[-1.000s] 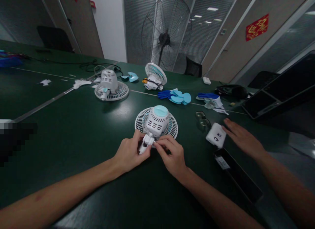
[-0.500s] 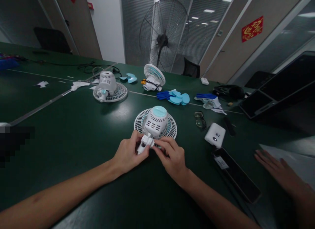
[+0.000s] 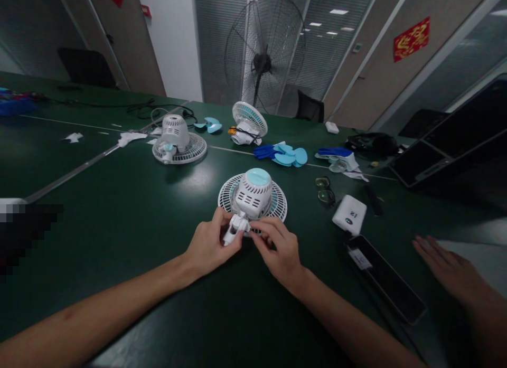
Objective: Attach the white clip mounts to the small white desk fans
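Observation:
A small white fan [image 3: 253, 194] with a light-blue cap lies face down on its round grille in front of me. A white clip bracket [image 3: 236, 225] sticks out from its motor housing on the near side. My left hand [image 3: 209, 246] is closed around the bracket, thumb below and index finger above. At the bracket's right side my right hand [image 3: 280, 252] is closed in a pinch. Whatever its fingertips grip is too small and covered to make out.
Another fan [image 3: 176, 138] lies at back left, with a third fan [image 3: 249, 124] behind. Blue fan blades [image 3: 291, 155] and gloves [image 3: 338, 159] lie beyond. To the right are glasses [image 3: 325, 191], a white box [image 3: 350, 214], a phone-like black device [image 3: 388, 278] and another person's hand [image 3: 451, 267].
Both hands keep nearly the same hold at the bracket. The view has shifted slightly, moving most things a little to the right. The other person's hand stays at the right.

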`<state>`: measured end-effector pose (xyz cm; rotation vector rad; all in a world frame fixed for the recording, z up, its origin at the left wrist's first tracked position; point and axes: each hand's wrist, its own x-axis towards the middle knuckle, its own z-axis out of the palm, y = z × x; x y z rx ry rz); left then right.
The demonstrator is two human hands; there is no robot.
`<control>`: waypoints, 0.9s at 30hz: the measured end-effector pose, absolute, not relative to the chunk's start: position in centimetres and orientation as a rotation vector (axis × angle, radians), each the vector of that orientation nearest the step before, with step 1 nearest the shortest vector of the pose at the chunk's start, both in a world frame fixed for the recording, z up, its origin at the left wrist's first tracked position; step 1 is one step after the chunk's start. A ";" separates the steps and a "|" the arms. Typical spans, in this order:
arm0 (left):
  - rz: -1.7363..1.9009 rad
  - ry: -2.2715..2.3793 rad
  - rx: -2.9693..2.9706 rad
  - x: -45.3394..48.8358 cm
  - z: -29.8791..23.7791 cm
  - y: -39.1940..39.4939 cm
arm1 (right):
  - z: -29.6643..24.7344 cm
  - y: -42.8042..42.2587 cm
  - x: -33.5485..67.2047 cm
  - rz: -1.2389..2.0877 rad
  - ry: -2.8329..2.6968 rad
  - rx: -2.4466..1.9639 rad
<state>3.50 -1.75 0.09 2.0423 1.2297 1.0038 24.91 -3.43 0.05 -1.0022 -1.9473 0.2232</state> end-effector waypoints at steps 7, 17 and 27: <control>1.003 1.189 2.036 3.4 0.7 -1.9 | 0.3 -3.1 24.8 0.151 -1.966 -1.006; 0.998 1.190 2.032 3.5 0.3 -1.8 | 0.9 -3.5 24.2 0.613 -1.859 -1.160; 1.014 1.155 2.081 3.4 0.5 -1.7 | 0.7 -2.4 25.8 -0.112 -2.173 -0.958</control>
